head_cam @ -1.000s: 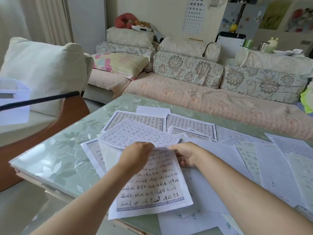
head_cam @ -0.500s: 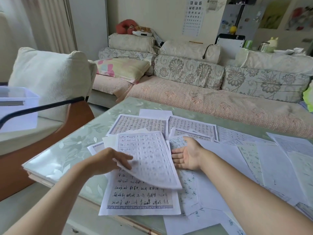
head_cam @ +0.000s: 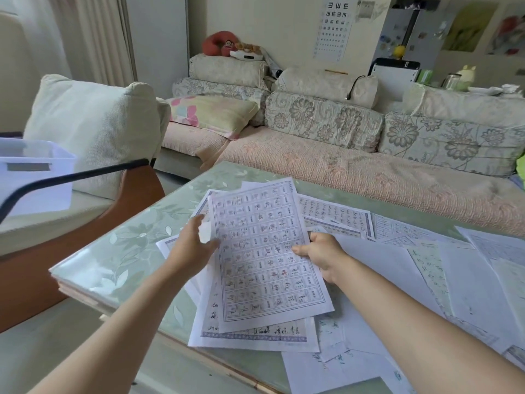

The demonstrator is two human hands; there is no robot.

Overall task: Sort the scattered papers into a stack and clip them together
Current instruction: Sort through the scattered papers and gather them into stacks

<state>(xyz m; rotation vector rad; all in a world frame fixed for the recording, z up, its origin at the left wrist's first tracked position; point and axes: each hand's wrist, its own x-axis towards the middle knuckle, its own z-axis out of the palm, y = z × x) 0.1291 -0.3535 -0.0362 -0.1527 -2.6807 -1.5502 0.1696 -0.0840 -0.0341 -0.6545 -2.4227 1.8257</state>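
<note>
A grid-printed sheet point(head_cam: 264, 257) is held over the table, its lower end lying on a handwritten sheet point(head_cam: 255, 334) near the table's front edge. My left hand point(head_cam: 193, 245) grips the grid sheet's left edge, thumb on top. My right hand point(head_cam: 322, 253) pinches its right edge, thumb on the printed face. Several more papers point(head_cam: 426, 268) lie scattered and overlapping to the right and behind. No clip is in view.
The table point(head_cam: 119, 251) has a green floral glass top; its left corner and front edge are close. A floral sofa point(head_cam: 341, 166) runs behind it. An armchair with a white cushion point(head_cam: 93, 129) and a white plastic bin point(head_cam: 31, 172) stand at the left.
The grid sheet has been lifted and turned upright over the handwritten sheet. My right hand, open half a second ago, now pinches its right edge. My left hand moved up its left edge.
</note>
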